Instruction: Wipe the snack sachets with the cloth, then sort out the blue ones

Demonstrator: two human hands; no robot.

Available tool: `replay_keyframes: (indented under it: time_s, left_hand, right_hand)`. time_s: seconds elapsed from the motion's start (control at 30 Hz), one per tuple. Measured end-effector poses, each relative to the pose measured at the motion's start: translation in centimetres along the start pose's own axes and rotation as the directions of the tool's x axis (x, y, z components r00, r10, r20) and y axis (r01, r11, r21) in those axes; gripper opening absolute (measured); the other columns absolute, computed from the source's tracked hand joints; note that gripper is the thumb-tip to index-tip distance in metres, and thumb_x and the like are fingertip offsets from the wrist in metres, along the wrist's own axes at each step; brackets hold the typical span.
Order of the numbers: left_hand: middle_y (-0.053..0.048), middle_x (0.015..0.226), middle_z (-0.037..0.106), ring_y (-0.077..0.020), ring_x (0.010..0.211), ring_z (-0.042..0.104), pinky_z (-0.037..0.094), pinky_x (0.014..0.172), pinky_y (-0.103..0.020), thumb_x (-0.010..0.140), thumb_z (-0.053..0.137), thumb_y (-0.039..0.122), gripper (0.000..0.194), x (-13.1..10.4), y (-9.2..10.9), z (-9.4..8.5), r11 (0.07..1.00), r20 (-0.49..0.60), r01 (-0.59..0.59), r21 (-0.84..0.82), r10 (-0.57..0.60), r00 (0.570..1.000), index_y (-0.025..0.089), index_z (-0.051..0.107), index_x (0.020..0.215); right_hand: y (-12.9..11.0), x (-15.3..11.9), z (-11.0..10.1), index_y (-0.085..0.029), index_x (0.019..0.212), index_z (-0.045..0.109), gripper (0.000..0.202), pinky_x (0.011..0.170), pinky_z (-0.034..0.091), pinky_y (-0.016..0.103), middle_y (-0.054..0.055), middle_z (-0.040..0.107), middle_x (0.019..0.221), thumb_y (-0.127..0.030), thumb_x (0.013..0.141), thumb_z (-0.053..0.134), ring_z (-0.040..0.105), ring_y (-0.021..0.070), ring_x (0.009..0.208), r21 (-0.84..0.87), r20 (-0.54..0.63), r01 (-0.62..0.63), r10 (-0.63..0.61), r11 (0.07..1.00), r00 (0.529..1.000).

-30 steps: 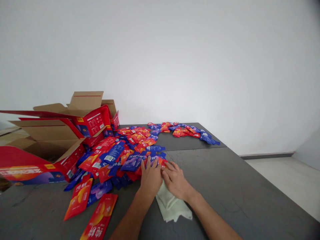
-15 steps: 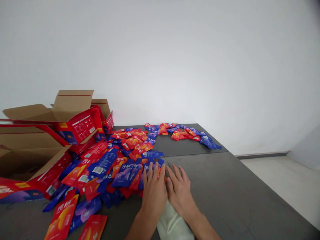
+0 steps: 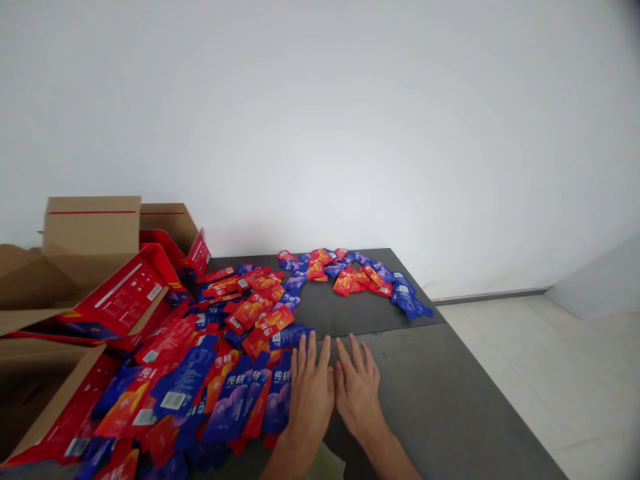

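My left hand [image 3: 313,397] lies palm down with its fingers stretched forward, at the right edge of a heap of flat pouches. Beside its outer edge is a blue pouch [image 3: 278,400] with purple fruit printed on it; whether they touch, I cannot tell. Close by, my right hand [image 3: 359,393] is also palm down over the dark table [image 3: 425,380], fingers extended. No held thing shows in either hand, though the palms are hidden. The heap mixes blue pouches with red ones such as this red pouch [image 3: 250,310]. Pale green fabric [image 3: 326,463] shows below my wrists.
Open red cardboard boxes [image 3: 125,300] with brown flaps crowd the left side. A curved row of red and blue pouches [image 3: 370,273] lies at the far end of the table. Behind is a white wall [image 3: 320,120]; pale floor [image 3: 520,347] lies right of the table edge.
The view has shifted, so boxes and near pouches sit lower and further left. Both hands remain flat and side by side. Less of the pale green fabric shows.
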State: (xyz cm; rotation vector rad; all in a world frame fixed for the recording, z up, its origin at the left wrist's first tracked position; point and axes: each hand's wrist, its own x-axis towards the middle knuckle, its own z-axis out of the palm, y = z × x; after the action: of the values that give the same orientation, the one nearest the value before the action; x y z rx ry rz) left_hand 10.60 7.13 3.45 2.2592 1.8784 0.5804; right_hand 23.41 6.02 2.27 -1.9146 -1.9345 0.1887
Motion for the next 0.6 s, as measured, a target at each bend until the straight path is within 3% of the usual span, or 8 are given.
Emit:
replay_keyframes:
  time_s: [0.23, 0.6]
  left_hand:
    - [-0.010, 0.161, 0.033, -0.0282, 0.150, 0.023, 0.027, 0.118, -0.052, 0.093, 0.043, 0.019, 0.059, 6.8, 1.5, -0.4, 1.000, -0.004, 0.025, 0.007, -0.025, 1.000, 0.026, 0.039, 0.152]
    - [-0.017, 0.160, 0.031, -0.0339, 0.148, 0.025, 0.024, 0.118, -0.053, 0.089, 0.057, 0.032, 0.064, 16.9, 0.4, 1.5, 0.983, 0.015, 0.184, 0.002, -0.184, 0.983, 0.024, 0.040, 0.151]
  right_hand:
    - [2.8, 7.4, -2.8, -0.031, 0.152, 0.040, 0.053, 0.110, 0.031, 0.059, 0.006, 0.028, 0.162, -0.034, 0.099, 0.034, 0.027, 0.0362, 0.146, -0.099, 0.051, -0.116, 0.122, 0.988, 0.991]
    - [11.6, 18.7, -2.6, -0.034, 0.155, 0.029, 0.066, 0.104, 0.031, 0.066, 0.010, 0.019, 0.163, -0.055, 0.094, 0.043, 0.026, 0.0407, 0.144, -0.185, -0.027, -0.381, 0.382, 0.906, 0.924]
